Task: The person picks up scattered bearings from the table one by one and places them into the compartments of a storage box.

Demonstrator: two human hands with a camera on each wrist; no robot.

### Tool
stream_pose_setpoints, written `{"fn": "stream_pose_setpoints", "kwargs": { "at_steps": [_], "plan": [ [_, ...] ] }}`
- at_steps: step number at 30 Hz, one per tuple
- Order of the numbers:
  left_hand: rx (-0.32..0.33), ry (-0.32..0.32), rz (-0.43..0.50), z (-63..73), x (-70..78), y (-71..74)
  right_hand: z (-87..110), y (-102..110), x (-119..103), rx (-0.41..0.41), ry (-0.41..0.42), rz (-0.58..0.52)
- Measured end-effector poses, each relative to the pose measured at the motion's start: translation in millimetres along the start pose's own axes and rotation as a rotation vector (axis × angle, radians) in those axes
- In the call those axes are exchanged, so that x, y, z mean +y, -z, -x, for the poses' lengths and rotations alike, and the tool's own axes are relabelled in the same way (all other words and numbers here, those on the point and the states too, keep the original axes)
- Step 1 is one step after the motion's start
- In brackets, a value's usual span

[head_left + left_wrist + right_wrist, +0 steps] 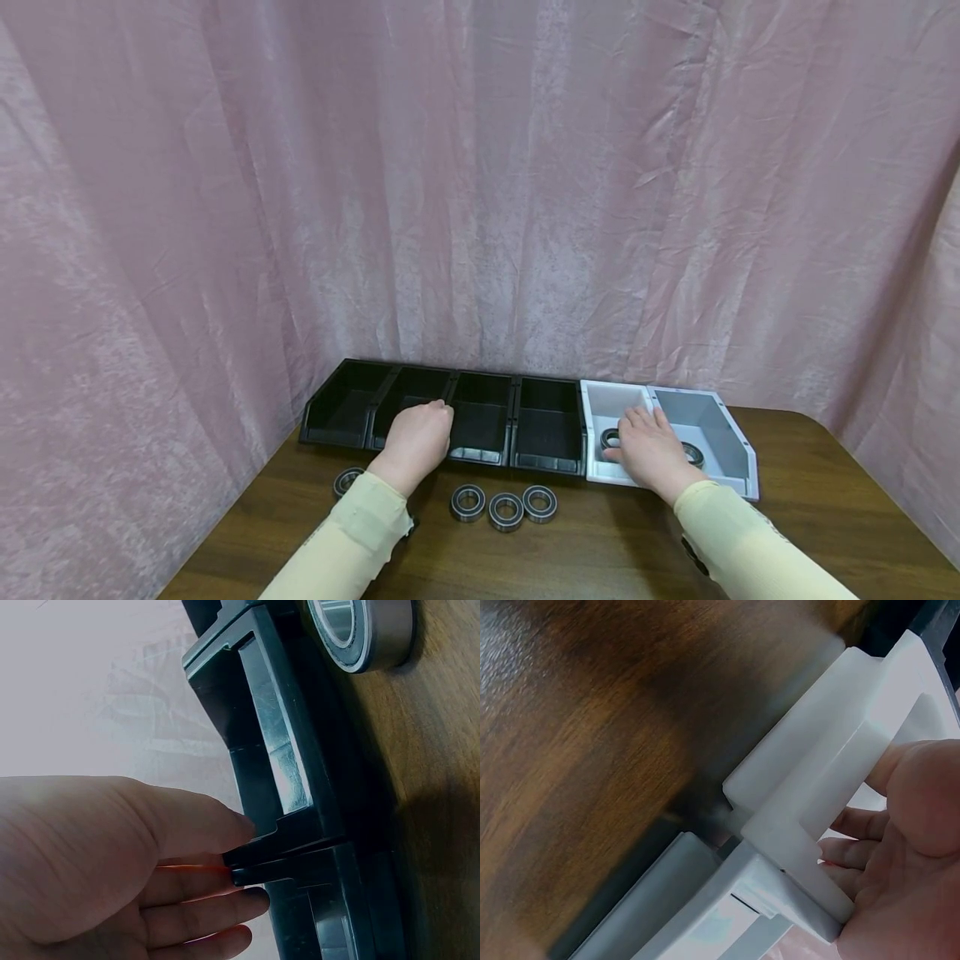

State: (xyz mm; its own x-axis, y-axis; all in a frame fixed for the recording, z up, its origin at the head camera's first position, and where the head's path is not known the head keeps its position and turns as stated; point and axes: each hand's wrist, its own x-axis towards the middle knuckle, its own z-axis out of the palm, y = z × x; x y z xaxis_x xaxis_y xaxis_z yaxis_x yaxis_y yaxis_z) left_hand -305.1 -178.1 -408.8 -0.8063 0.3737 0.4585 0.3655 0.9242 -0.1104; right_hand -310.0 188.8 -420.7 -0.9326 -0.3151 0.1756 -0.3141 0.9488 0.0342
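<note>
My left hand (pixel 416 442) is at the row of black bins (pixel 551 412), by the divider between the second and third. In the left wrist view, its thumb and fingers pinch the adjoining bin walls (pixel 300 832). My right hand (pixel 652 450) reaches over the front of the white bin (pixel 617 400), close to the grey bin (pixel 733 433), with fingers extended. Beside its thumb, a ball bearing (pixel 604 440) lies in the white bin. Another bearing (pixel 697 457), partly hidden by the hand, lies in the grey bin. The right wrist view shows the fingers behind the white bin's wall (pixel 832 765).
Three bearings lie grouped on the wooden table (pixel 585 558) before the black bins: left (pixel 467 517), middle (pixel 506 526) and right (pixel 540 517). A further bearing (pixel 339 483) sits left of my left forearm, partly covered. Pink curtains (pixel 487 208) hang behind and around.
</note>
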Motion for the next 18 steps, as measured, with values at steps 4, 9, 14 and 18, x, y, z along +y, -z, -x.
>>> {"fn": "stream_pose_setpoints", "kwargs": {
  "at_steps": [4, 9, 14, 18],
  "plan": [
    [0.006, -0.001, 0.0, 0.1, 0.1, 0.2, -0.7, -0.7, 0.4, -0.008, -0.01, -0.002],
    [0.002, 0.0, -0.005, 0.3, 0.3, 0.5, -1.9, -2.9, 1.5, -0.013, -0.02, -0.007],
    [-0.001, 0.002, -0.005, 0.4, 0.3, 0.6, -2.6, 0.2, 0.2, -0.043, -0.024, -0.002],
    [-0.001, 0.002, -0.004, 0.1, 0.2, 0.2, -2.4, 5.0, -2.2, -0.054, -0.02, 0.003]
  ]
}}
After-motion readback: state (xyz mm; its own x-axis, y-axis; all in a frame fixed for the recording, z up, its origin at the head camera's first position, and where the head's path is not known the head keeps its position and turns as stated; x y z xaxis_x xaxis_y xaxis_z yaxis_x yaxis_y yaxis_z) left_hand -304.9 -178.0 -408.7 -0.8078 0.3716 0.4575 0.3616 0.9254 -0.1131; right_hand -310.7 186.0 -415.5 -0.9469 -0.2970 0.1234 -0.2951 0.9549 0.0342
